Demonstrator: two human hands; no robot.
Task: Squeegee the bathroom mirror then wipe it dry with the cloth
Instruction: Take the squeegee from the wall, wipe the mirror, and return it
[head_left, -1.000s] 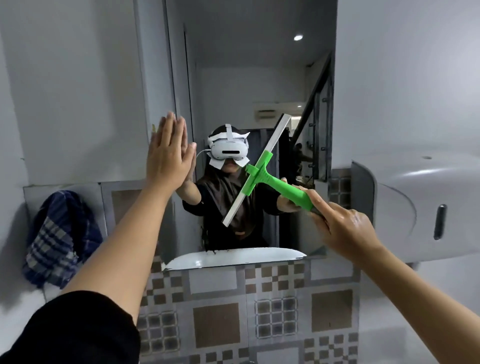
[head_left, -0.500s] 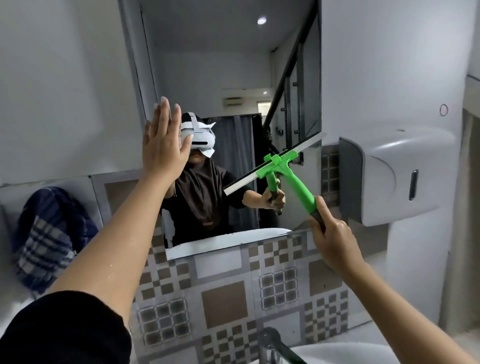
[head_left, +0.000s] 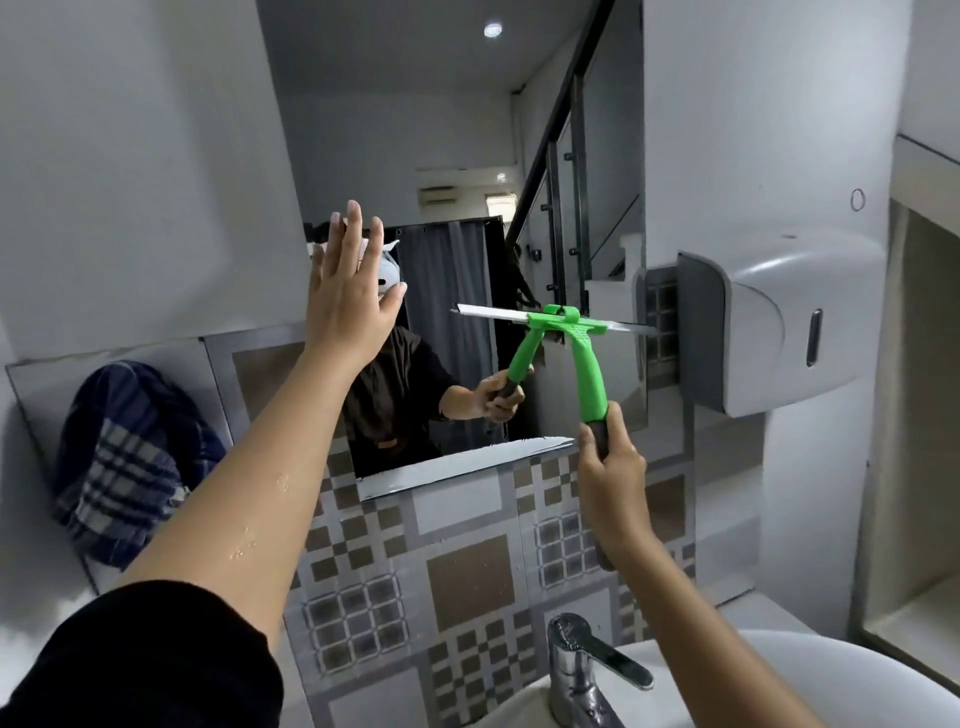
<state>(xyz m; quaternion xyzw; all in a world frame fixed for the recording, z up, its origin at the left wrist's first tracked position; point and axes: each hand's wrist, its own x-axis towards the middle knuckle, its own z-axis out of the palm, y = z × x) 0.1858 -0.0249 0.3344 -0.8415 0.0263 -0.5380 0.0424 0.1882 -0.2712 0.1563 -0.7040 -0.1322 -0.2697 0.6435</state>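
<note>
A tall mirror (head_left: 447, 156) hangs on the wall ahead. My right hand (head_left: 613, 478) grips the dark end of a green squeegee (head_left: 589, 364), whose blade lies almost level against the glass in the mirror's lower right part. My left hand (head_left: 348, 296) is flat and open, fingers up, at the mirror's left edge. A blue checked cloth (head_left: 124, 457) hangs bunched on the wall at the left, away from both hands. The mirror reflects a person in dark clothes holding the squeegee.
A grey and white wall dispenser (head_left: 769, 327) juts out just right of the mirror, close to the blade's right end. Patterned tiles (head_left: 467, 571) run below the mirror. A chrome tap (head_left: 582, 670) and white basin (head_left: 779, 686) sit at the bottom right.
The squeegee blade has swung from steeply tilted to nearly level and moved right and down the mirror. The view has tipped down, showing the tap and basin. My left hand stays at the mirror's left edge.
</note>
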